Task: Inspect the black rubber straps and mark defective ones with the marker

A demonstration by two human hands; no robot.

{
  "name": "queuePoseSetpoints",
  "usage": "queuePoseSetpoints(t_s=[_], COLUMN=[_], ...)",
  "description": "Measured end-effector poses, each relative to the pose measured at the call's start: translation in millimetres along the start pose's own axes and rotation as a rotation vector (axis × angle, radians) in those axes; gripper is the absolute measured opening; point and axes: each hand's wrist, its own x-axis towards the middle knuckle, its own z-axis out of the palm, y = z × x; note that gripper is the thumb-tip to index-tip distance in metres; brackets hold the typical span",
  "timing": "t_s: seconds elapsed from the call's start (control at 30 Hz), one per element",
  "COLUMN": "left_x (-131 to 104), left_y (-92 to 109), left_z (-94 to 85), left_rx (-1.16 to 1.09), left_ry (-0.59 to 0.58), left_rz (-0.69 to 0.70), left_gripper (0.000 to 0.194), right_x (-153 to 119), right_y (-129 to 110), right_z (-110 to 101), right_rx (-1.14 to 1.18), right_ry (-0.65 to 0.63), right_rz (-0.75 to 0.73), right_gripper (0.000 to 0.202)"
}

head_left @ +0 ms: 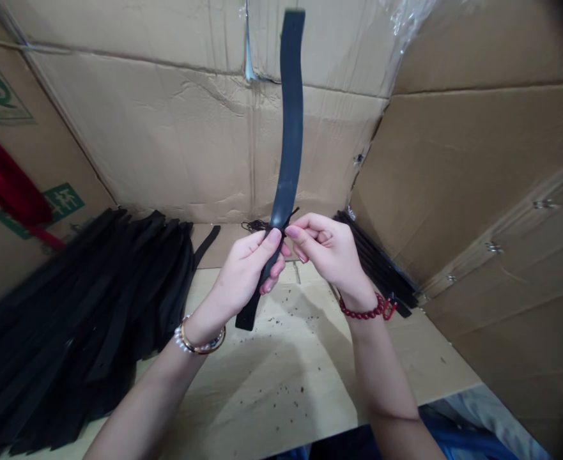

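A long black strip (pixel 291 121) stands nearly upright in the middle, its lower end slanting down to the left over the table. My left hand (pixel 250 262) is wrapped round its lower part, with the thumb lying on the strip's face. Beside it on the right, my right hand (pixel 324 249) pinches at the strip's edge, thumb and forefinger together. A thin dark piece sticks out between the hands near those fingertips; whether it is part of the strip cannot be made out.
A large pile of black strips (pixel 94 319) covers the left of the table (pixel 271 409). More dark strips (pixel 381 262) lie at the right by the cardboard wall (pixel 492 172). Thin black strands lie behind the hands. Small dark crumbs dot the tabletop. Something red hangs at the left.
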Motion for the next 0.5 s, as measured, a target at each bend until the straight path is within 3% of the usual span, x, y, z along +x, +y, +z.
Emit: queuePoseSetpoints(t_s=[0.1, 0.23, 0.33, 0.5], left_x=[2.3, 5.1, 5.6, 2.0], left_y=[-0.6, -4.0, -5.9, -2.7], left_z=[-0.3, 2.1, 3.2, 1.9], left_rx=[-0.026, 0.053, 0.068, -0.03], left_ry=[0.026, 0.134, 0.135, 0.089], left_rz=[-0.057, -0.008, -0.009, -0.001], left_gripper=[0.035, 0.034, 0.035, 0.041], right_x=[1.0, 0.1, -1.1, 1.4], right_y=[1.9, 1.5, 0.0, 1.9], right_z=[-6.0, -7.5, -7.9, -5.8], right_rx=[-0.134, -0.246, -0.262, 0.031], right_ry=[-0.01, 0.017, 0.036, -0.02], right_rz=[-0.013, -0.002, 0.022, 0.154], right_gripper=[0.026, 0.03, 0.029, 0.026])
